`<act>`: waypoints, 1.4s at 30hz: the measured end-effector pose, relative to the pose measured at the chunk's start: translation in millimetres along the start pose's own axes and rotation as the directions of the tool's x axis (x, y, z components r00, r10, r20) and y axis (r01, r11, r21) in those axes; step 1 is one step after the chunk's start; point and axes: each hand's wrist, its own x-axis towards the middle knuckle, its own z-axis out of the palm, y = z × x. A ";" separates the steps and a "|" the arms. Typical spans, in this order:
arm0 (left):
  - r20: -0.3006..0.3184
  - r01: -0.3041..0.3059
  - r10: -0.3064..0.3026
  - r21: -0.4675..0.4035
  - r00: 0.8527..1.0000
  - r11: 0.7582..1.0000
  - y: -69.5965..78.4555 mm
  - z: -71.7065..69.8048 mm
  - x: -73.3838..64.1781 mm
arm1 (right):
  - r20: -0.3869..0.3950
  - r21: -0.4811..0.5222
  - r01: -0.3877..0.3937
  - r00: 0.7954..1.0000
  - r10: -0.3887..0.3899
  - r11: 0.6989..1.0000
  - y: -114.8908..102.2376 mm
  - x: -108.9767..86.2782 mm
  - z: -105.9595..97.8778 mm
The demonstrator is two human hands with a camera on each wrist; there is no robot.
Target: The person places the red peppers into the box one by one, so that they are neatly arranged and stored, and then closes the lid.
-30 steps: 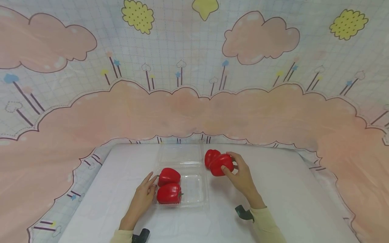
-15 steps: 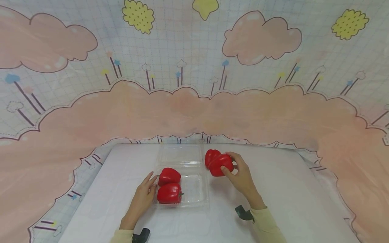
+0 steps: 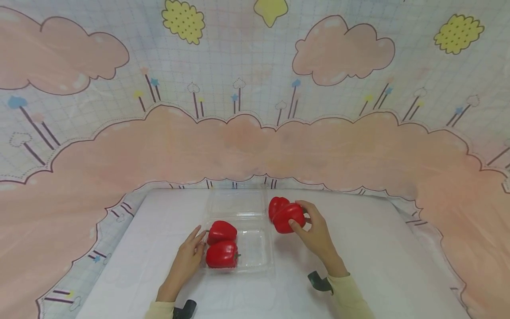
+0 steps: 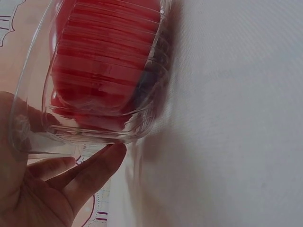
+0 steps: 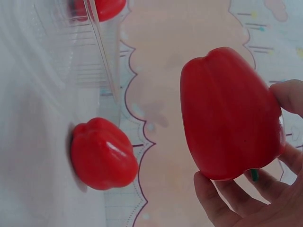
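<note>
Above the tabletop [image 3: 382, 248], toward its far edge, the right hand [image 3: 317, 233] grips a glossy red bell pepper [image 3: 286, 219] between thumb and fingers. Just beyond rests a second red pepper [image 3: 277, 205]. The left hand [image 3: 187, 254], fingers extended, touches a clear plastic hinged box [image 3: 255, 249] holding two more red peppers [image 3: 221, 255] in its left half.

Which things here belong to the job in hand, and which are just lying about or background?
Seems to belong to the job:
right hand, holding a red pepper
clear container, with two peppers in its left side
left hand, at the container's edge
loose pepper, outside the container

Just surroundings:
white table
patterned backdrop
dark wrist attachments
</note>
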 end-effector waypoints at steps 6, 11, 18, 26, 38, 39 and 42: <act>-0.007 -0.011 0.011 0.003 1.000 1.000 0.3 -0.9 0.5 | -0.001 -0.007 -0.004 1.000 0.004 1.000 -2.2 0.4 0.0; -0.012 -0.017 0.017 0.005 1.000 1.000 -0.8 -0.7 1.2 | -0.003 -0.008 -0.002 1.000 0.002 1.000 -4.6 0.0 0.1; 0.005 0.002 -0.002 -0.013 1.000 1.000 -1.6 -0.1 0.9 | 0.005 -0.008 0.021 1.000 -0.021 1.000 -0.8 -2.3 3.0; 0.006 0.006 -0.006 -0.022 1.000 1.000 -0.4 -1.0 1.5 | -0.014 -0.014 0.038 0.999 -0.038 0.999 -0.6 -2.5 4.4; 0.005 0.000 0.000 -0.025 1.000 1.000 -2.0 0.5 -0.5 | -0.002 -0.015 0.021 1.000 -0.021 1.000 -1.6 -5.9 6.2; 0.005 -0.002 0.002 -0.026 1.000 1.000 -2.2 0.6 -0.5 | -0.002 -0.014 0.023 1.000 -0.023 1.000 -1.7 -5.9 6.5; 0.002 -0.005 0.005 -0.024 1.000 1.000 -2.8 0.9 -0.2 | 0.001 -0.009 0.033 0.999 -0.033 0.999 -1.5 -5.6 8.0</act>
